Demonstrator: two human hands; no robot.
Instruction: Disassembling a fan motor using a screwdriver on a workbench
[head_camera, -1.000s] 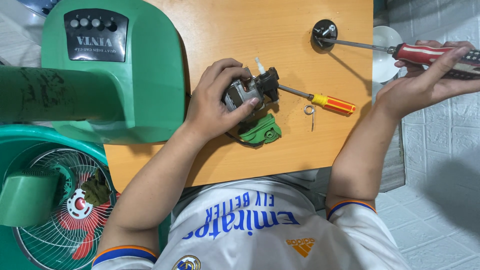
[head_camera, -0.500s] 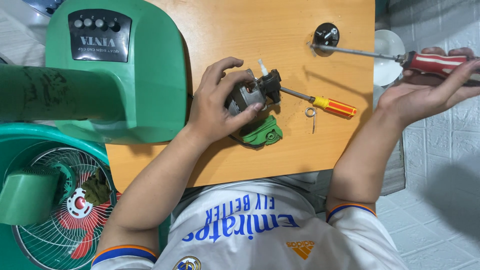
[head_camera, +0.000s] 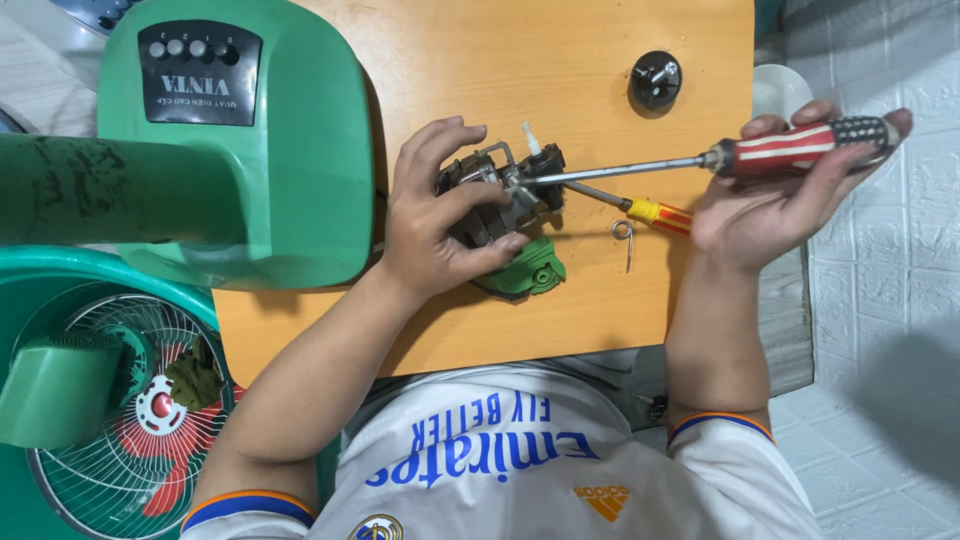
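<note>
1. The left hand is clamped over a small grey motor near the middle of the wooden bench, just as half a second ago.
2. The right hand is closed on the red striped handle of a long screwdriver. Earlier its shaft pointed at the far black knob; now the tip has swung down onto the motor.
3. A green cover lies beneath the motor on its near side, unmoved.
4. A yellow-handled screwdriver rests just right of the motor, with a small metal clip beside it.
5. The green fan base fills the bench's left side.
</note>
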